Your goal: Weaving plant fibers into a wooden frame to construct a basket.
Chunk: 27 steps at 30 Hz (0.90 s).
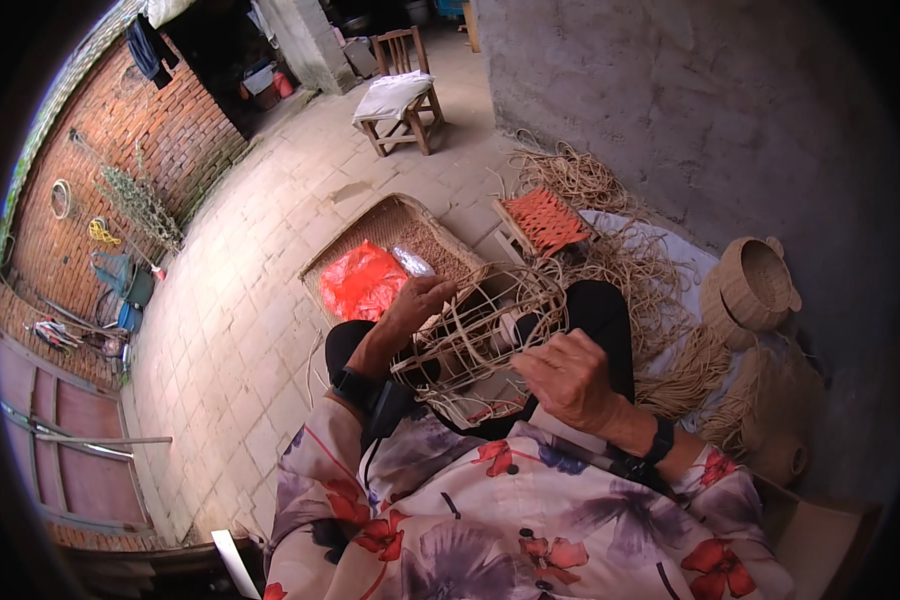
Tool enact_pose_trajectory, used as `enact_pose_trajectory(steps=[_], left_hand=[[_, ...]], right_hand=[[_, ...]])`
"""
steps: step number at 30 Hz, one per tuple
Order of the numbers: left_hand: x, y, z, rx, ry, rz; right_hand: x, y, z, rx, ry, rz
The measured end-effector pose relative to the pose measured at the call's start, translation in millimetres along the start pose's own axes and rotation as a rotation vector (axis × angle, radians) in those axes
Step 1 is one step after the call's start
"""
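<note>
An open woven basket frame (482, 335) of tan cord-like strands rests across my lap, between my knees. My left hand (417, 307) has its fingers curled over the frame's far left edge. By the near right side of the frame, my right hand (570, 378) is closed, its knuckles up. What its fingers pinch is hidden. Loose strand ends (470, 408) stick out at the frame's near side.
A woven tray (315, 272) beyond my knees holds a red plastic bag (363, 280). A stool with an orange woven seat (545, 220) stands beside it. Coils of cord (690, 365) and round woven baskets (755, 283) lie at right. A wooden chair (400, 95) stands farther off.
</note>
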<state>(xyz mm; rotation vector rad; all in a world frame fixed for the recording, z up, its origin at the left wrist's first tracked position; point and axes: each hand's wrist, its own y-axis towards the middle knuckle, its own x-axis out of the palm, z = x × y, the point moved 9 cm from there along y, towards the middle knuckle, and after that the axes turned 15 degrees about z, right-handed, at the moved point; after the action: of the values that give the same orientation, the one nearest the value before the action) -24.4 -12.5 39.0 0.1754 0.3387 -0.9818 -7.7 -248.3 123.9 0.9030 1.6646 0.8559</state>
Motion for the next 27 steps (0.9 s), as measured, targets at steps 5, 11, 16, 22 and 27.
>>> enact_pose_trajectory(steps=[5,11,16,22,27], left_hand=[[-2.6,-5.0,9.0,0.016,-0.018,0.006],[-5.2,-15.5,14.0,0.022,-0.051,-0.003],[-19.4,-17.7,16.6,-0.095,-0.095,0.059],[-37.5,-19.5,15.0,-0.228,-0.278,0.102],[-54.2,-25.6,50.0,0.252,-0.16,0.149]], right_hand=[[45.2,-4.1,-11.6,-0.121,-0.011,-0.235],[57.5,-19.3,-14.4,-0.16,-0.079,-0.284],[57.8,-3.4,-16.7,-0.224,-0.138,-0.219],[31.4,43.1,-21.4,-0.318,0.026,0.01],[10.5,79.6,-22.3,-0.43,0.017,0.123]])
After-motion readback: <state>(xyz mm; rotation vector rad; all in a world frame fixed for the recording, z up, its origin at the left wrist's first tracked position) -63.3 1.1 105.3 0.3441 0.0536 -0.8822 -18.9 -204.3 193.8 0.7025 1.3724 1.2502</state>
